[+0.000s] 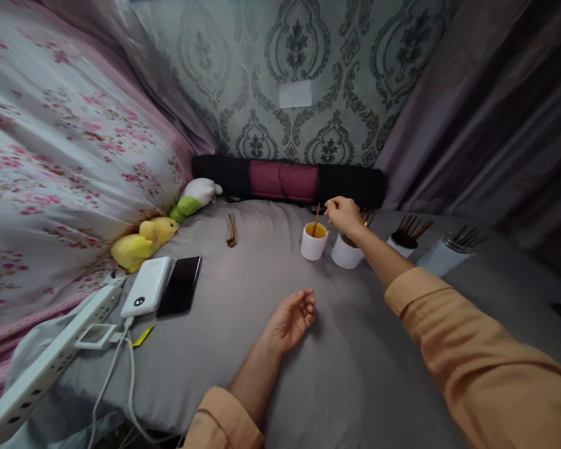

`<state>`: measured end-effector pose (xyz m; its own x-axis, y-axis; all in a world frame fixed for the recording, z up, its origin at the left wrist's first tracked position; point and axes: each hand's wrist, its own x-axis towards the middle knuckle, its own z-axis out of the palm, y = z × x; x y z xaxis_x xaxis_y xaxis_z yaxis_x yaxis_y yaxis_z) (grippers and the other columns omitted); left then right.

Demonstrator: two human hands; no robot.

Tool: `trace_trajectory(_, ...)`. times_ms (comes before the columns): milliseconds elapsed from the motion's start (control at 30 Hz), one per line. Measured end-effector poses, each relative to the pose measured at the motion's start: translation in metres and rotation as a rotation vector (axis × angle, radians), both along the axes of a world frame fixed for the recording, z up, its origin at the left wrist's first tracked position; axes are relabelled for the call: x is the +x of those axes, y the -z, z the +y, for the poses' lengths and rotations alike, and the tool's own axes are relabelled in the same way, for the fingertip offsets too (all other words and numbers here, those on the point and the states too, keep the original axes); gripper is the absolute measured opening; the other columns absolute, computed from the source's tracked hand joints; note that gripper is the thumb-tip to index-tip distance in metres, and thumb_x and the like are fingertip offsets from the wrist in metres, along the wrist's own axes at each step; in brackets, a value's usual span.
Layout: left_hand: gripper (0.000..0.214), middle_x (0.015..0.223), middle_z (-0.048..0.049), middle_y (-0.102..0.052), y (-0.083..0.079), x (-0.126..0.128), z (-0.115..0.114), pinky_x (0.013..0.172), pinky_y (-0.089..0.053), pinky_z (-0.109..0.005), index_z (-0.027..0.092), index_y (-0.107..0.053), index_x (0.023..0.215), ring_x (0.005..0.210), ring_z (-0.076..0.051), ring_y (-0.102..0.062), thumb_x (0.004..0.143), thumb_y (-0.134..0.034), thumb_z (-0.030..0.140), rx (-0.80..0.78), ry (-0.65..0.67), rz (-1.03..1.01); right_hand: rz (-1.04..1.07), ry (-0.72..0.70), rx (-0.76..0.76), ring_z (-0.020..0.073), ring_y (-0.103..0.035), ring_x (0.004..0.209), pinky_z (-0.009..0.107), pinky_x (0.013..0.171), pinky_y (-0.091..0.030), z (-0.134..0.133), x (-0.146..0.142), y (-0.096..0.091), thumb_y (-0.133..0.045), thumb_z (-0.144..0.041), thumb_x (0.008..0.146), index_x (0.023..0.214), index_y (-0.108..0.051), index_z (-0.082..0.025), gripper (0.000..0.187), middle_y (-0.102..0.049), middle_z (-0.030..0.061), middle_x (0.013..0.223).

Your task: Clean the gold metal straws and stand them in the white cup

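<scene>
My right hand (343,214) reaches forward over the grey sheet and pinches a thin brown stick (316,221). The stick stands in a white cup (313,242) filled with yellow-orange liquid. A second white cup (346,252) sits right beside it, under my wrist. My left hand (291,320) rests on the sheet nearer to me, palm up, fingers loosely curled and holding nothing.
Two more white cups (403,242) (444,254) holding several sticks stand to the right. A small bundle of sticks (231,230) lies on the sheet. At left lie a phone (180,285), power bank (146,285), power strip (51,362), and plush toys (143,242). A black bolster (350,182) lines the wall.
</scene>
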<state>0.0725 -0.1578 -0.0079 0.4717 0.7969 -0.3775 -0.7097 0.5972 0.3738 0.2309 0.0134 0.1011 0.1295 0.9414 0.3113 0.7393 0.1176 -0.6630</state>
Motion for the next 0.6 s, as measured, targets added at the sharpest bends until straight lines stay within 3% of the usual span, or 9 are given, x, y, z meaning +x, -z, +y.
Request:
trace_trajectory(333,0.016,0.073,-0.0048,-0.057,0.002,-0.001,0.001,0.052,-0.039,-0.017,0.009,-0.059,0.088,0.058,-0.006,-0.051,0.077,-0.053,0.017,-0.002,0.001,-0.027,0.124,-0.027,0.074,0.0105,-0.056,0.053,0.019,0.049,-0.042,-0.022,-0.010,0.004,-0.039,-0.033,0.082,0.087,-0.061,-0.014,0.029,-0.064,0.0053,0.071)
trace_trajectory(600,0.015,0.072,-0.0045,-0.057,0.002,-0.001,0.000,0.051,-0.039,-0.017,0.009,-0.059,0.088,0.058,-0.006,-0.051,0.078,-0.052,0.017,0.006,0.001,-0.026,0.281,-0.143,0.071,0.0077,-0.051,0.045,0.019,0.043,-0.039,-0.052,-0.022,0.010,-0.038,-0.037,0.082,0.083,-0.059,-0.015,0.031,-0.061,0.0036,0.067)
